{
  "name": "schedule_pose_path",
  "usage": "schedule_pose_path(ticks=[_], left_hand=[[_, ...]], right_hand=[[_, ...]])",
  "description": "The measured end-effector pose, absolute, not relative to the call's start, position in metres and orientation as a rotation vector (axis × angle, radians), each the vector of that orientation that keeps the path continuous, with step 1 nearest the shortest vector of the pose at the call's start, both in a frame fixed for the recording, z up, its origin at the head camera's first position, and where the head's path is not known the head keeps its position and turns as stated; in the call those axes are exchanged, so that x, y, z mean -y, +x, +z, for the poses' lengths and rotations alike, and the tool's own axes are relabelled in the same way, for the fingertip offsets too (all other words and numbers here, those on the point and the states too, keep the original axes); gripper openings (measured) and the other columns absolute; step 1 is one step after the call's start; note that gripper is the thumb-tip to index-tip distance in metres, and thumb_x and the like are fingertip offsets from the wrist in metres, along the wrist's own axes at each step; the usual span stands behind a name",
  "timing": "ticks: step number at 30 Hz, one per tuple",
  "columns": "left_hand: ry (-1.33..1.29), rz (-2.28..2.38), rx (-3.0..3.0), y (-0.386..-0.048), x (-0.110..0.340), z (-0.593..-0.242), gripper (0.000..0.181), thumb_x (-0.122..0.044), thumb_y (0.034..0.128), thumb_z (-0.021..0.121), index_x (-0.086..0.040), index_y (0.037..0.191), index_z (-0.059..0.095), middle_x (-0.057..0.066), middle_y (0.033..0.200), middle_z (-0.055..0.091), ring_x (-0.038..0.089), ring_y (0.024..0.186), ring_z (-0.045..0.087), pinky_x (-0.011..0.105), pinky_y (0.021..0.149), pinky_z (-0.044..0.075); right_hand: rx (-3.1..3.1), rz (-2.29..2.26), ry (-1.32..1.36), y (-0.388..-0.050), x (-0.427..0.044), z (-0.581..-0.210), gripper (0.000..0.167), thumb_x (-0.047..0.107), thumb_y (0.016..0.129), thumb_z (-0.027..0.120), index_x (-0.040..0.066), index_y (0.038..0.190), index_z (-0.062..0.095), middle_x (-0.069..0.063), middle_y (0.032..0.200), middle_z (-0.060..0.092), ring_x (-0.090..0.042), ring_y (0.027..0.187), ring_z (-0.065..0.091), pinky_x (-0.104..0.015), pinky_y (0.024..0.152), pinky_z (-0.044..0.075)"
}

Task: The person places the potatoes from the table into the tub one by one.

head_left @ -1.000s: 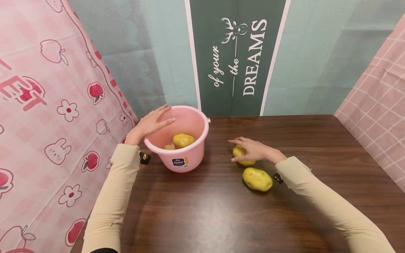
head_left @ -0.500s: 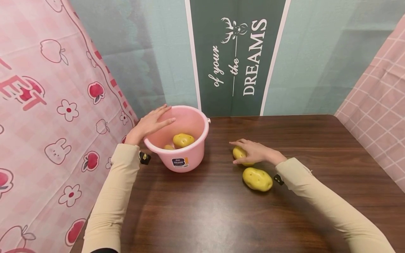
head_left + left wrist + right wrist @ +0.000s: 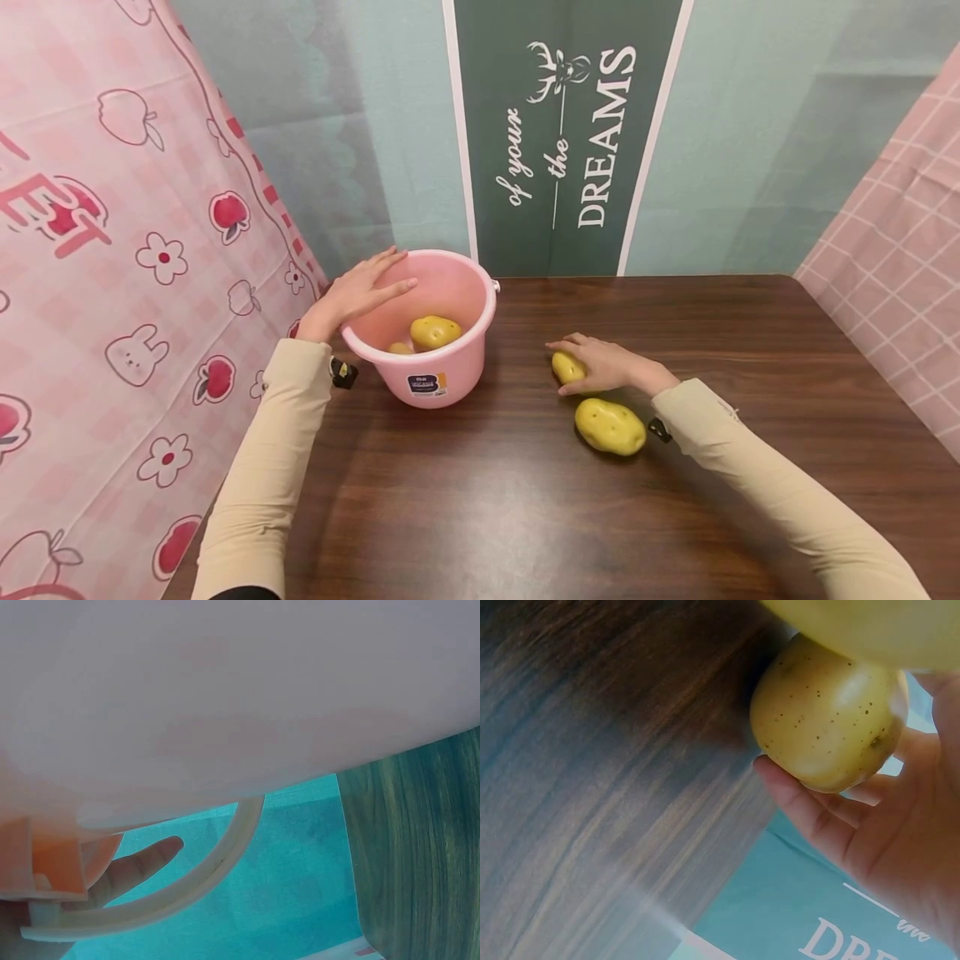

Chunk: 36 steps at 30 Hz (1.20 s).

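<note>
A pink bucket (image 3: 438,379) stands upright on the table with two yellow potatoes (image 3: 435,332) visible inside. My left hand (image 3: 360,296) rests over the bucket's left rim, thumb toward the inside. One straight finger shows below the rim, beside the pale handle (image 3: 217,870), in the left wrist view. To the right of the bucket, my right hand (image 3: 609,364) holds a potato (image 3: 567,367) on the table from above, with thumb and fingers around it. The right wrist view shows that speckled potato (image 3: 829,720) against the hand. Another potato (image 3: 611,427) lies just in front.
Dark wood-grain table (image 3: 487,517) underneath everything. A green and teal cloth (image 3: 555,167) with lettering hangs along the back edge. Pink patterned cloth (image 3: 165,350) closes the left side, and a pink checked cloth (image 3: 900,225) the right.
My right hand has come slightly lower over the potato, its fingers closing around it. The left hand, the bucket and the nearer potato stay where they were.
</note>
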State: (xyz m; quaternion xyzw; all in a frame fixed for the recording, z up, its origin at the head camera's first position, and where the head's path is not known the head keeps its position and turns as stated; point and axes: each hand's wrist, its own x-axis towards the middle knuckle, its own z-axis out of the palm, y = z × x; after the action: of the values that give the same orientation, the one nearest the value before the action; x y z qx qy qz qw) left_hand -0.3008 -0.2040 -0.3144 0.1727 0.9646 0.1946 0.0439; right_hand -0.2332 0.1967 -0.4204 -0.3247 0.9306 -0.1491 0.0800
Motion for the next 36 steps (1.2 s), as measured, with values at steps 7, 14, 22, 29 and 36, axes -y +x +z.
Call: schedule_pose_path(ticks=[7,14,22,29,36], left_hand=[[0.535,0.59,-2.95,-0.301,0.204,-0.314,0.077,-0.074,0.0815,0.039,-0.036,0.147,0.022,-0.007,0.156,0.01,0.036,0.141,0.012,0.069,0.104,0.011],[0.539,0.588,-2.957,-0.301,0.205,-0.315,0.077,-0.074,0.0817,0.038,-0.036,0.147,0.022,-0.006,0.156,0.011,0.036,0.141,0.012,0.068,0.104,0.012],[0.551,0.595,-2.958,-0.302,0.205,-0.316,0.077,-0.073,0.0821,0.038,-0.036,0.147,0.021,-0.005,0.156,0.011,0.036,0.141,0.012,0.067,0.105,0.012],[0.545,0.595,-2.952,-0.3,0.205,-0.314,0.077,-0.074,0.082,0.038,-0.036,0.147,0.021,-0.006,0.156,0.01,0.036,0.141,0.012,0.069,0.104,0.011],[0.522,0.612,-2.939,-0.3,0.205,-0.314,0.078,-0.075,0.0811,0.038,-0.037,0.147,0.02,-0.007,0.156,0.009,0.035,0.142,0.01,0.069,0.104,0.009]], right_hand=[[-2.797,-0.429,-0.991,-0.234,-0.197,-0.422,0.073,0.039,0.078,0.072,0.009,0.138,0.043,-0.016,0.126,0.049,-0.033,0.111,0.052,-0.054,0.085,0.046],[-2.808,-0.405,-1.001,-0.236,-0.197,-0.425,0.071,0.04,0.078,0.071,0.012,0.137,0.045,-0.012,0.124,0.051,-0.03,0.109,0.053,-0.052,0.084,0.047],[-2.808,-0.416,-1.014,-0.238,-0.196,-0.422,0.07,0.038,0.076,0.072,0.011,0.136,0.047,-0.012,0.123,0.051,-0.028,0.105,0.054,-0.049,0.083,0.048],[-2.831,-0.441,-1.022,-0.243,-0.198,-0.419,0.071,0.038,0.076,0.073,0.012,0.136,0.046,-0.012,0.125,0.05,-0.026,0.106,0.053,-0.046,0.087,0.047],[-2.848,-0.486,-1.014,-0.247,-0.199,-0.407,0.074,0.039,0.076,0.073,0.014,0.138,0.043,-0.011,0.126,0.05,-0.024,0.103,0.054,-0.042,0.085,0.047]])
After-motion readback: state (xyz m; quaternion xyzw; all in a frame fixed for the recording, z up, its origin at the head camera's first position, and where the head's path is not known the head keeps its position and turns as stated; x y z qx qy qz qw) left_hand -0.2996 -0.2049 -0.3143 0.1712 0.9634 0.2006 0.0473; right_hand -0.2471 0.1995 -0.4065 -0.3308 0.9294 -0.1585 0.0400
